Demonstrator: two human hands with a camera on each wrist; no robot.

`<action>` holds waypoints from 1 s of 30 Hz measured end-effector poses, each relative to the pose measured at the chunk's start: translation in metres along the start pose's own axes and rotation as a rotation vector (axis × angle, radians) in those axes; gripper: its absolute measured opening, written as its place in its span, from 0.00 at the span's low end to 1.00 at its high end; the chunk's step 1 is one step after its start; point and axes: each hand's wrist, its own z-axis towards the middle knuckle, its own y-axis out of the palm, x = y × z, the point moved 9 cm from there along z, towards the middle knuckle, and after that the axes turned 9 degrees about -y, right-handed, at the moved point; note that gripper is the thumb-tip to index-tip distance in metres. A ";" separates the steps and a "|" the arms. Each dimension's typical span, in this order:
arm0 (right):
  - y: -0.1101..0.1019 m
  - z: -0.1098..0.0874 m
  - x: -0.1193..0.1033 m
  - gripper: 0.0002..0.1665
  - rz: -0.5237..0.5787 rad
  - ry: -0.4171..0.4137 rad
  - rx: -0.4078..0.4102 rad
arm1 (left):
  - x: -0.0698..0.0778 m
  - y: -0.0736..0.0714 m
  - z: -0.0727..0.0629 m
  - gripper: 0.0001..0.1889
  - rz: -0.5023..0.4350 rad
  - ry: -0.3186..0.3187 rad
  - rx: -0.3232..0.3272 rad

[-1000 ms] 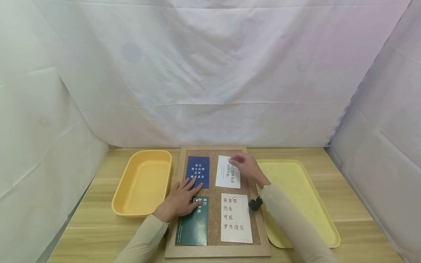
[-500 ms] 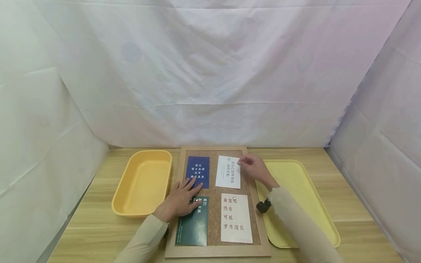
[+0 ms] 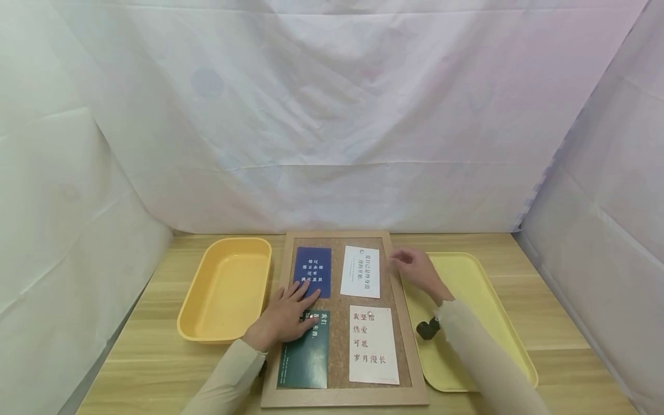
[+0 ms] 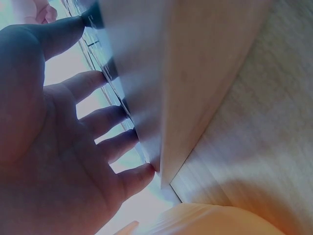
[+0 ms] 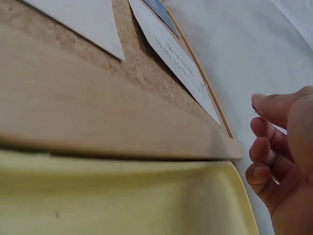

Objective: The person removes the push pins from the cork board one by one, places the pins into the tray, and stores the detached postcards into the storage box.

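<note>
My left hand (image 3: pixel 285 314) lies with fingers spread across the cork board (image 3: pixel 339 346). Its fingertips rest on the blue card (image 3: pixel 313 266) and its thumb reaches over the green card (image 3: pixel 306 357). My right hand (image 3: pixel 420 270) hovers by the board's right edge, fingers curled. In the right wrist view, a tiny dark-edged, pointed object, apparently a thumbtack (image 5: pixel 254 107), sits between thumb and index finger. Left of this hand lies a white card (image 3: pixel 358 282) with a pale round tack near its top; a red-lettered card (image 3: pixel 373 360) with another tack lies below.
An orange tray (image 3: pixel 183 323) stands left of the board. A shallow yellow tray (image 3: pixel 519 346) lies close along its right side, under my right forearm. The wooden table (image 3: pixel 135 369) extends to both sides, with white fabric (image 3: pixel 332 196) hanging behind.
My right hand has moved rightward, from the top of the white card to beyond the board's right edge, uncovering the card's tack and text. My left hand stays in place.
</note>
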 end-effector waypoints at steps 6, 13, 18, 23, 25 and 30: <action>-0.008 -0.004 0.007 0.08 -0.025 -0.012 0.011 | 0.001 0.000 -0.001 0.33 -0.005 0.006 0.007; -0.014 -0.008 0.012 0.08 -0.044 -0.022 0.012 | 0.000 0.000 0.000 0.33 -0.002 0.004 0.012; -0.017 -0.012 0.012 0.09 -0.034 -0.002 0.020 | -0.001 0.001 0.000 0.33 -0.004 -0.001 0.009; -0.019 -0.014 0.016 0.10 -0.035 0.017 0.017 | -0.001 0.001 0.000 0.33 -0.004 -0.004 0.011; -0.021 -0.015 0.016 0.10 -0.037 0.012 0.022 | -0.001 0.001 0.000 0.33 -0.004 -0.004 0.012; -0.025 -0.016 0.021 0.11 -0.053 0.022 0.021 | -0.002 0.001 0.000 0.33 -0.002 -0.006 0.010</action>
